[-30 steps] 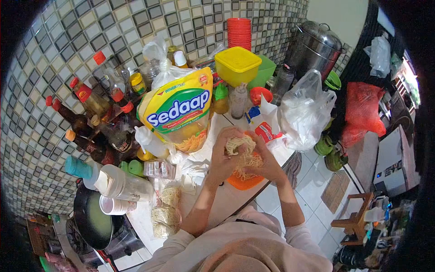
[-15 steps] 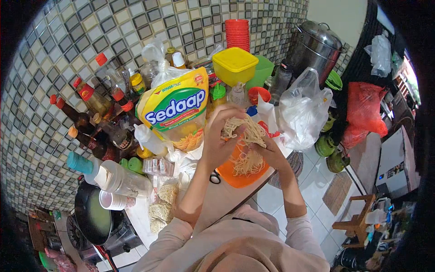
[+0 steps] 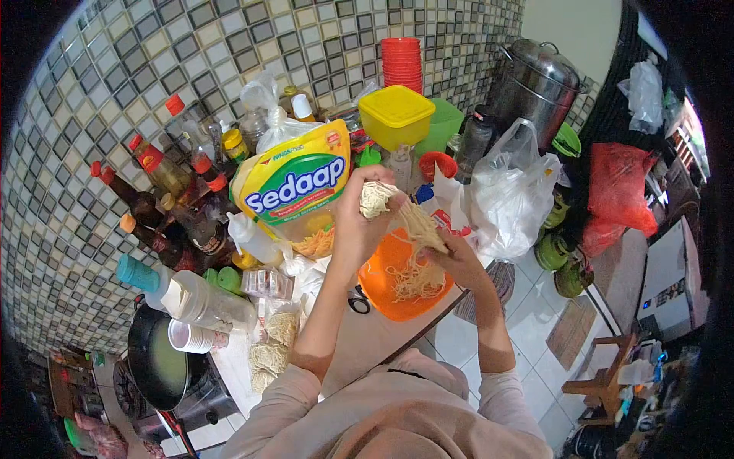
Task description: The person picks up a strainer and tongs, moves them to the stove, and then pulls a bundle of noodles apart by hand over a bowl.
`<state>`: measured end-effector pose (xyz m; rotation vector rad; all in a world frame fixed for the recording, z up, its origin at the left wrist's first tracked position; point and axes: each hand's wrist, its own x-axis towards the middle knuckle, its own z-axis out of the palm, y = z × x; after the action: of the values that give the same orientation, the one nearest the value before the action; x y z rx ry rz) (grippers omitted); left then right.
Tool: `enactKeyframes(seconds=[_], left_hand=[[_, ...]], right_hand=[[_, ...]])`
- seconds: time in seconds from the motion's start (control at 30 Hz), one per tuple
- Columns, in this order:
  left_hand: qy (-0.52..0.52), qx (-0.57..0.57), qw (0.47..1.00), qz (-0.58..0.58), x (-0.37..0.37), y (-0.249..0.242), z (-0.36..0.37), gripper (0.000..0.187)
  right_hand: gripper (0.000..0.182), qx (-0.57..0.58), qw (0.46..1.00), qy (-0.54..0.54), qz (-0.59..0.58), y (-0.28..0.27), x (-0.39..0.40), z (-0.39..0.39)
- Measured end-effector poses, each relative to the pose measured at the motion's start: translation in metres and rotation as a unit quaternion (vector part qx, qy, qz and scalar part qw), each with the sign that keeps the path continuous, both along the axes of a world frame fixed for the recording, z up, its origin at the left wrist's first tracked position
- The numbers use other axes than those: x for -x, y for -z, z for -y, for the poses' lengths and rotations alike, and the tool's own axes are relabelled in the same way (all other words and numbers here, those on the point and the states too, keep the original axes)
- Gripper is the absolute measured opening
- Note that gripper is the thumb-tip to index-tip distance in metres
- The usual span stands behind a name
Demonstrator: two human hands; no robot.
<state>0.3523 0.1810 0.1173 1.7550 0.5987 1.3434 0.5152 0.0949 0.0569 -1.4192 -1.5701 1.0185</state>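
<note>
Both hands have risen since a second ago: the left hand (image 3: 358, 222) grips a noodle clump (image 3: 376, 199), the right hand (image 3: 456, 258) pinches trailing strands over the orange bowl (image 3: 378, 284). Brittle strands could snap and scatter onto the desk (image 3: 375, 336).

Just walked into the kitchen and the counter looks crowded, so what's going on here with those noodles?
A person is pulling apart a clump of pale dry noodles with both bare hands. The left hand grips the upper end, the right hand the lower, and loose strands lie in the round orange plastic bowl on the counter below. A yellow Sedaap bag stands just behind, among sauce bottles.
</note>
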Motion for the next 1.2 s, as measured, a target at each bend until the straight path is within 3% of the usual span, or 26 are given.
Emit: enactKeyframes(seconds=[0.03,0.1,0.13,0.2,0.33,0.43,0.5,0.53,0.6,0.7,0.83,0.93,1.0,1.2], left_hand=[[0.001,-0.001,1.0,-0.001,0.0,-0.001,0.0,0.034],[0.054,0.016,0.998,-0.011,0.001,-0.004,-0.001,0.032],[0.054,0.015,0.998,-0.012,0.0,-0.003,-0.003,0.032],[0.111,-0.064,0.989,-0.068,-0.003,0.0,-0.006,0.034],[0.157,-0.095,0.975,-0.125,-0.006,-0.009,0.004,0.043],[0.193,-0.144,0.954,-0.181,-0.006,-0.017,0.005,0.053],[0.191,-0.117,0.958,-0.178,-0.006,-0.017,0.004,0.055],[0.19,-0.118,0.958,-0.179,-0.004,-0.018,0.003,0.055],[0.187,-0.086,0.959,-0.198,0.001,-0.018,-0.001,0.058],[0.187,-0.079,0.958,-0.203,0.003,-0.014,-0.004,0.055],[0.18,-0.064,0.962,-0.195,0.003,-0.004,-0.008,0.052],[0.162,0.023,0.97,-0.182,0.003,0.002,-0.01,0.048],[0.178,0.043,0.971,-0.156,0.001,0.007,-0.01,0.037],[0.144,0.082,0.98,-0.11,0.001,0.008,-0.01,0.034]], right_hand=[[0.035,-0.001,1.0,0.001,-0.001,0.001,0.0,0.0],[0.062,-0.114,0.993,-0.026,0.018,0.001,0.001,0.002],[0.062,-0.115,0.993,-0.025,0.018,-0.001,0.002,0.001],[0.08,-0.13,0.99,0.012,-0.06,-0.011,0.006,-0.002],[0.084,-0.178,0.977,0.023,-0.119,-0.017,0.021,-0.013],[0.079,-0.172,0.978,0.047,-0.107,-0.015,0.027,-0.016],[0.055,-0.131,0.965,0.004,-0.226,-0.005,0.026,-0.019],[0.055,-0.133,0.965,0.003,-0.226,0.003,0.022,-0.021],[0.029,-0.025,0.978,-0.054,-0.201,0.011,0.011,-0.02],[0.018,-0.011,0.981,0.005,-0.192,-0.002,0.014,-0.01],[0.02,-0.052,0.975,-0.004,-0.216,-0.003,0.01,-0.009],[0.022,-0.102,0.958,-0.01,-0.269,0.008,0.004,-0.011],[0.025,-0.074,0.959,0.037,-0.271,0.004,0.005,-0.008],[0.031,-0.007,0.948,-0.004,-0.319,0.001,0.003,-0.002]])
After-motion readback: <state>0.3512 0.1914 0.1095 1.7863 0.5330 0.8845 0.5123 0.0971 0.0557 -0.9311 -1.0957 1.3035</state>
